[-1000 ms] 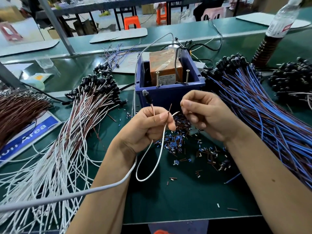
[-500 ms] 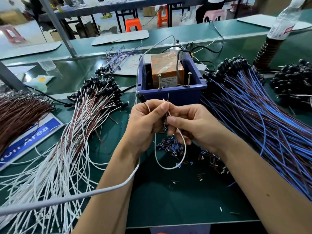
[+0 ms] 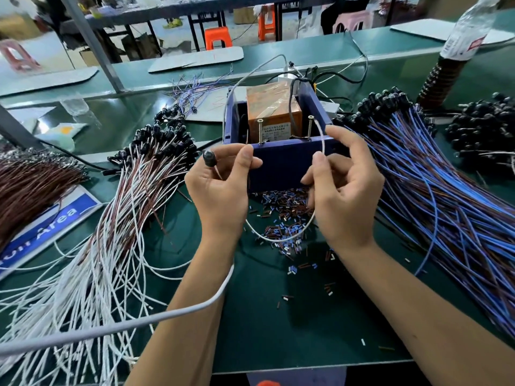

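Right in front of the blue box (image 3: 281,162), the left hand (image 3: 220,190) is pinching a white wire (image 3: 278,240) near its black cap (image 3: 209,158). The right hand (image 3: 345,196) is pinching the free end up beside the box's right screw (image 3: 310,126), likely for testing.

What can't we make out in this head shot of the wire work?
All in the head view:
- orange block: the label print is too small to read.
- white wire: fingers hide its run inside the left hand and right hand.
- bottle: the top is cut off by the upper edge.
- sign: the text before "Area" is blurred and cut off by the left edge.
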Demonstrator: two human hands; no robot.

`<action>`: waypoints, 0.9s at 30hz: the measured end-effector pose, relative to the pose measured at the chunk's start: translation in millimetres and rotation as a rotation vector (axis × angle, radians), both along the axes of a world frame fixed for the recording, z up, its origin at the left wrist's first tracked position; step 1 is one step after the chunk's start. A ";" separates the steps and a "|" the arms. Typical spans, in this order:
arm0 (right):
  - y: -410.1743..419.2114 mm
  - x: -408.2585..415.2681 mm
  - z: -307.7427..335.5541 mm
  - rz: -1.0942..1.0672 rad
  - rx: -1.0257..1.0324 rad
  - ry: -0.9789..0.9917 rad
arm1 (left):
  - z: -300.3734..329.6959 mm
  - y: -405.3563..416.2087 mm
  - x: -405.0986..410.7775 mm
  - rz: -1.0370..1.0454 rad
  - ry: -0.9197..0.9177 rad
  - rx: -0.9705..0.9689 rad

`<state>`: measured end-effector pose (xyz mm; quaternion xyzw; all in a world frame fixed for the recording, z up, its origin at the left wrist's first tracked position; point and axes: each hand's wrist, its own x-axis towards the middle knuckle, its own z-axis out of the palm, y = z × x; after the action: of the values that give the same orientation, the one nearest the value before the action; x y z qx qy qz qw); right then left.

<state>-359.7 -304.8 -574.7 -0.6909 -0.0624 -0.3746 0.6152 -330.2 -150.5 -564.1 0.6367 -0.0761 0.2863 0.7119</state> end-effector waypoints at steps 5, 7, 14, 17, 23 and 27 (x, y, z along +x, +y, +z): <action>-4.8 5.6 -2.1 -0.193 -0.098 0.033 | -1.0 -6.8 3.1 0.221 -0.047 0.156; -5.0 6.0 -2.1 -0.195 -0.125 0.034 | -0.4 -8.8 2.2 0.256 -0.070 0.209; -2.1 5.1 -1.6 -0.224 -0.213 -0.004 | 0.3 -9.5 1.5 0.274 -0.084 0.259; -1.3 5.1 -2.2 -0.219 -0.243 -0.010 | 1.6 -10.1 1.3 0.256 -0.090 0.266; -2.1 6.2 -2.2 -0.227 -0.303 -0.021 | 1.3 -11.0 2.4 0.253 -0.100 0.270; -2.0 6.7 -2.3 -0.229 -0.304 -0.023 | 0.9 -11.2 3.0 0.254 -0.102 0.283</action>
<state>-353.0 -306.7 -577.0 -0.7742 -0.0463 -0.4363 0.4563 -327.2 -161.8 -563.2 0.7194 -0.0708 0.3922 0.5689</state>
